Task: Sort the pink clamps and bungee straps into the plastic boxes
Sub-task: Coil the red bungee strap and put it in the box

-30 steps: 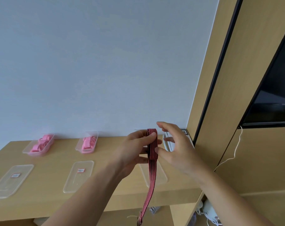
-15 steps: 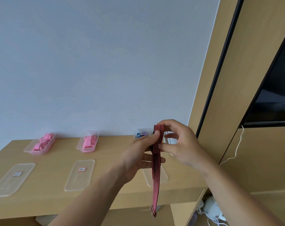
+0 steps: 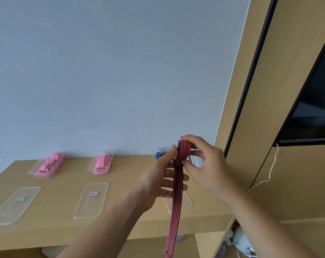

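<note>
**Above right end of light wooden shelf (image 3: 61,194): red-and-black striped bungee strap (image 3: 175,202) gripped two-handed**

Right hand (image 3: 208,170) pinches the strap's folded top loop between thumb and forefinger. Left hand (image 3: 154,185) clamps it just below: thumb in front, fingers straight behind. Tail hangs past the shelf's near edge. Far right, behind the hands: clear plastic box (image 3: 155,150) with a blue strap (image 3: 158,155). Left clear box (image 3: 33,172) and middle clear box (image 3: 112,155) hold pink clamps (image 3: 47,164).

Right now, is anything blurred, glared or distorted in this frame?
Head view: soft, even light, no glare; verticals lean from wide-angle distortion; the bungee strap is crisp enough to show its stripes; the lid label text is too small to read.
</note>
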The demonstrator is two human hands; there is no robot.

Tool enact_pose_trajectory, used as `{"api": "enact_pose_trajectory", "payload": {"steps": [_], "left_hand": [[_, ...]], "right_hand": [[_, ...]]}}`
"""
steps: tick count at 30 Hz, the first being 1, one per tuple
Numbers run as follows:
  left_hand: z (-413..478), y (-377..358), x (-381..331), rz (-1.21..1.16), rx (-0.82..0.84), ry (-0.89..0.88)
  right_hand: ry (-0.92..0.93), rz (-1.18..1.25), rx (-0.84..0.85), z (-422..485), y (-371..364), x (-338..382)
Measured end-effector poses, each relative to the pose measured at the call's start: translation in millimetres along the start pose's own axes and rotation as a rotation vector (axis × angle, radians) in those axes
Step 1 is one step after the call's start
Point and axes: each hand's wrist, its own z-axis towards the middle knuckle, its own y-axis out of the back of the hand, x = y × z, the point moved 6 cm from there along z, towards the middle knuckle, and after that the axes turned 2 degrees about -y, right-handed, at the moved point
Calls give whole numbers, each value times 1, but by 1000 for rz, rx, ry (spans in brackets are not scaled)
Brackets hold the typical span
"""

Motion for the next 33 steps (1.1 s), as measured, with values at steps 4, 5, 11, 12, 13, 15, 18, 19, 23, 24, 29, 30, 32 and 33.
{"api": "enact_pose_trajectory", "payload": {"steps": [4,5,11,12,13,15,18,19,23,24,29,30,32,33], "left_hand": [[0,2,-6,-36,-25,-24],[0,3,-8,-36,-30,-32],[2,9,-13,-52,-51,-33],[2,9,-14,-65,-51,-35],[2,9,-15,-82,-52,-36],[2,9,-18,-112,-54,-41],[1,10,-21,-140,-65,-53],[1,11,-22,-150,-72,-56],[1,15,-26,-170,-78,-91],[1,16,-28,-174,-75,-104],[1,15,-31,-182,-40,-160],[1,14,-31,-179,-29,-171],[0,11,-31,-170,-13,-195],[0,11,-31,-162,-11,-204]], "right_hand": [[153,-148,-63,-6,-1,6],[202,-169,-70,-8,-2,8],[316,-187,-106,-18,0,11],[322,-180,-104,-19,-1,11],[332,-175,-103,-21,-1,11],[360,-175,-112,-24,-4,12],[419,-190,-113,-30,-9,12],[435,-198,-106,-32,-11,11],[452,-203,-57,-39,-18,6],[437,-193,-53,-39,-19,6],[236,-48,-142,-25,-5,7],[170,-16,-145,-20,-2,6],[7,61,-105,-12,-1,0],[-74,88,-69,-9,-3,-5]]}}
